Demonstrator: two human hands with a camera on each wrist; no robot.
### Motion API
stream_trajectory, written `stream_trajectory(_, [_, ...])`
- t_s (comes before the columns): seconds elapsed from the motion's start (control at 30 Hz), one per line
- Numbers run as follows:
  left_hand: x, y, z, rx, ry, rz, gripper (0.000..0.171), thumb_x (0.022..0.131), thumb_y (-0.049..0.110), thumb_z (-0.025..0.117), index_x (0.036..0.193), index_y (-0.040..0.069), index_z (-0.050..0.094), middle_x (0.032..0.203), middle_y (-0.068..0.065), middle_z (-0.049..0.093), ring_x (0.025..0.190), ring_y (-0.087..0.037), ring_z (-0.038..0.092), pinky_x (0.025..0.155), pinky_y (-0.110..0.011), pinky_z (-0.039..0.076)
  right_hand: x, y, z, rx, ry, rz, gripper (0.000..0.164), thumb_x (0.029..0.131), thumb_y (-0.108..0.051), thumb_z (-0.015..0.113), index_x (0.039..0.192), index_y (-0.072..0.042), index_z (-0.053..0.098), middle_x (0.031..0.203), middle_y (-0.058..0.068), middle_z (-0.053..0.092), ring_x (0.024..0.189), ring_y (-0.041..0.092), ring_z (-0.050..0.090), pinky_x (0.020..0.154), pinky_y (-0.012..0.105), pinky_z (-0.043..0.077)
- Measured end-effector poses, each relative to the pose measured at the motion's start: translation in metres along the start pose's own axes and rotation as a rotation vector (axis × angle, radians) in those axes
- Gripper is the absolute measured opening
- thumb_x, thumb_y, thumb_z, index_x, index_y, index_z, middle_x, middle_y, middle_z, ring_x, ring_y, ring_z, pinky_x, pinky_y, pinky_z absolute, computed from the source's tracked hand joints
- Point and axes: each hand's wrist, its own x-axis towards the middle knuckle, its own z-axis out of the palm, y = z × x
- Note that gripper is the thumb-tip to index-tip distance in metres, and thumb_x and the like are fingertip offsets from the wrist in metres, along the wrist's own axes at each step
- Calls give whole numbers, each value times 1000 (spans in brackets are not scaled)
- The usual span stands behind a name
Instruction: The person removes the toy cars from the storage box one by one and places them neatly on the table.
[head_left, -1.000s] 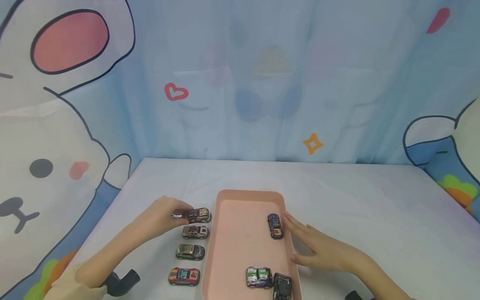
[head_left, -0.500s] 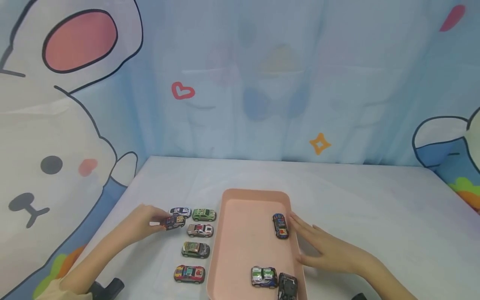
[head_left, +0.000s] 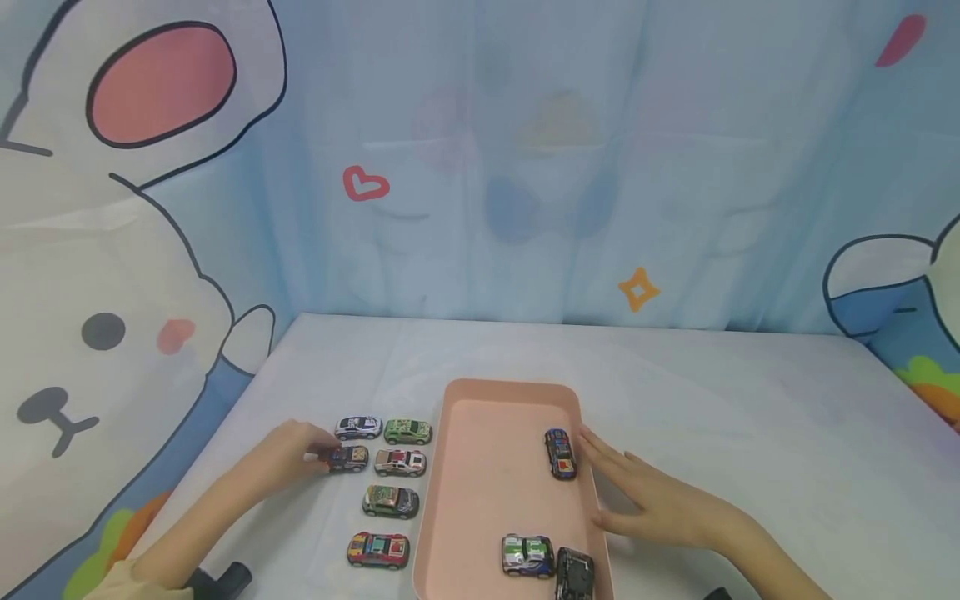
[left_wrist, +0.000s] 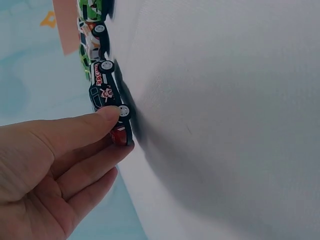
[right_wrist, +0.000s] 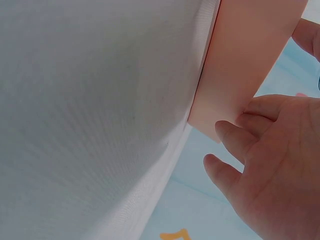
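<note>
My left hand (head_left: 288, 458) pinches a dark toy car (head_left: 349, 458) by its rear end, left of the tray. In the left wrist view the black toy car (left_wrist: 104, 90) shows "RACING" lettering and a red tail between thumb and fingers. Just behind it is a white-and-blue toy car (head_left: 358, 427); a white-and-red toy car (head_left: 401, 462) lies to its right. My right hand (head_left: 660, 500) rests with fingers spread along the right rim of the pink tray (head_left: 480, 467). From the right wrist, its fingertips meet the tray's outer wall (right_wrist: 240, 65).
Left of the tray also lie a green toy car (head_left: 408, 431), a dark green one (head_left: 391, 502) and a red-and-yellow one (head_left: 378, 550). Inside the tray are a blue toy car (head_left: 560, 454), a green-and-white one (head_left: 527, 555) and a black one (head_left: 575, 573). A printed curtain (head_left: 465, 250) hangs behind.
My left hand has carried the dark toy car from the green car's spot leftward and toward me, down to beside the white-and-red car. My right hand has stayed at the tray's rim.
</note>
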Motion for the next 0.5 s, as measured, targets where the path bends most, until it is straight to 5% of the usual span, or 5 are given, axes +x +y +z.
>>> stream_trajectory(0.5, [-1, 6, 3, 22, -22, -62, 27, 71, 1, 77, 97, 4, 71, 94, -8, 69, 94, -26, 63, 86, -41, 49, 0, 1, 0, 1, -7, -4, 79, 92, -43, 56, 148, -3, 18, 153, 16, 13, 131, 44, 24, 101, 66, 15])
